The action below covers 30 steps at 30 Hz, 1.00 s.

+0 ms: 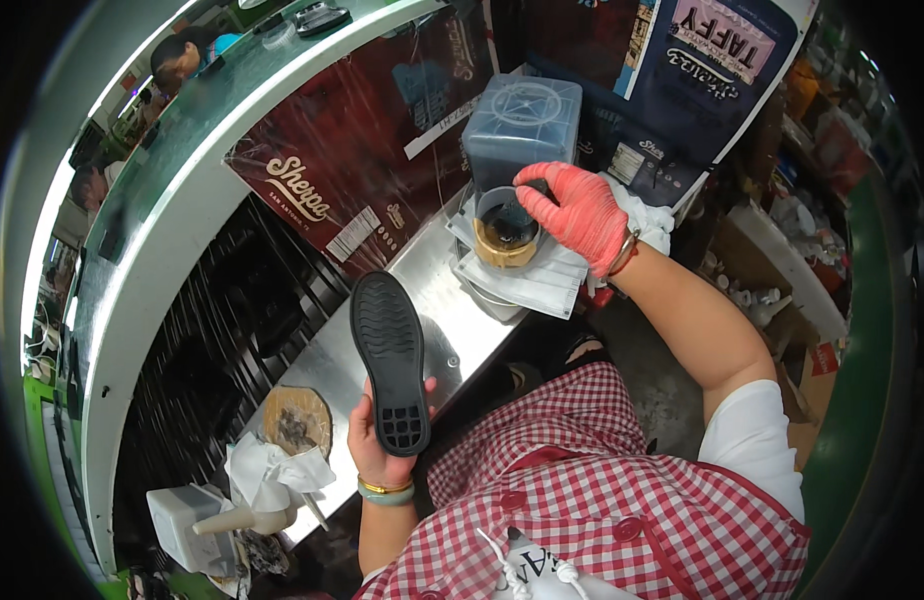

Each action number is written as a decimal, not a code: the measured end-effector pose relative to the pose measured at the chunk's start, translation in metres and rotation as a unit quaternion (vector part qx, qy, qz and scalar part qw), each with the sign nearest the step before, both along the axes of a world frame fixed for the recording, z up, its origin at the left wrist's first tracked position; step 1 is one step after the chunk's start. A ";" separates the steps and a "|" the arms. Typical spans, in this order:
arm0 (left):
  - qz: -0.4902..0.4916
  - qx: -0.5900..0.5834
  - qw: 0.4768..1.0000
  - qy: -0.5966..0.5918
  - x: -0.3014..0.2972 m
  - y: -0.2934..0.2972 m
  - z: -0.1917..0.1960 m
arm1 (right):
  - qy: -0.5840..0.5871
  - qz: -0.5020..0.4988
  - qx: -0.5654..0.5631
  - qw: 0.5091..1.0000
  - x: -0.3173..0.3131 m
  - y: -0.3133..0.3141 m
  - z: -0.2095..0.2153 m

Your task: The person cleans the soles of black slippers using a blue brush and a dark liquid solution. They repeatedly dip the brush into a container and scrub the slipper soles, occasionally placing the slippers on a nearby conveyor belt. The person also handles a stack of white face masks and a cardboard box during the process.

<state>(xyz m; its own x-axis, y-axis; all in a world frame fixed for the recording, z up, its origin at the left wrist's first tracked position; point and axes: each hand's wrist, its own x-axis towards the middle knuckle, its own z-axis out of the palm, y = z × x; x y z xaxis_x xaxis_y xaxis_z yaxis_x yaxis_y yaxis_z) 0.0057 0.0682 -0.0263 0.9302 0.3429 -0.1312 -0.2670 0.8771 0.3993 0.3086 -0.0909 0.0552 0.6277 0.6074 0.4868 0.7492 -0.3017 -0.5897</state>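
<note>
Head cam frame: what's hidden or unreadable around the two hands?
- Head view: inside of the round tan-rimmed glue pot, partly covered by the red-gloved right hand; whether the fingers hold anything cannot be told.
- Upper side of the black rubber shoe sole: faces away; only tread shows.
- Left hand palm: behind the sole.
- Dark contents of the round brown dish: too small.

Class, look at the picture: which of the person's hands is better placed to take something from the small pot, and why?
The right hand: gloved in red, it already rests at the rim of the small pot. The bare left hand is occupied holding the black shoe sole upright, well away from the pot.
</note>
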 end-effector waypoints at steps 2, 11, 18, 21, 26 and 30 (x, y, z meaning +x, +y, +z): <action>0.016 0.036 0.999 0.000 0.001 -0.002 0.004 | 0.058 0.005 0.046 0.997 -0.006 -0.002 0.008; 0.057 0.066 0.996 0.024 0.011 -0.015 0.005 | 0.215 0.047 0.031 0.975 0.002 -0.013 -0.010; 0.048 0.067 0.996 0.031 0.014 -0.014 -0.006 | 0.313 0.040 0.062 0.947 0.004 -0.012 -0.007; 0.049 0.066 0.996 0.038 0.015 -0.015 -0.007 | 0.331 0.034 0.124 0.935 0.006 -0.010 -0.010; 0.061 0.063 0.995 0.052 0.013 -0.014 -0.014 | 0.309 0.029 0.071 0.948 0.005 -0.009 -0.014; 0.073 0.024 0.995 0.056 0.012 -0.011 -0.021 | 0.409 -0.014 0.166 0.897 0.002 -0.015 -0.023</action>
<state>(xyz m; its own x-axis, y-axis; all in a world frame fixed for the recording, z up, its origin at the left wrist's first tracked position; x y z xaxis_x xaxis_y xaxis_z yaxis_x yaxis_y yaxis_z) 0.0173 0.0570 -0.0472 0.8502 0.4823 -0.2110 -0.3423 0.8110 0.4744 0.3102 -0.1063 0.0326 0.8704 0.4924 0.0080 0.0206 -0.0203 -0.9996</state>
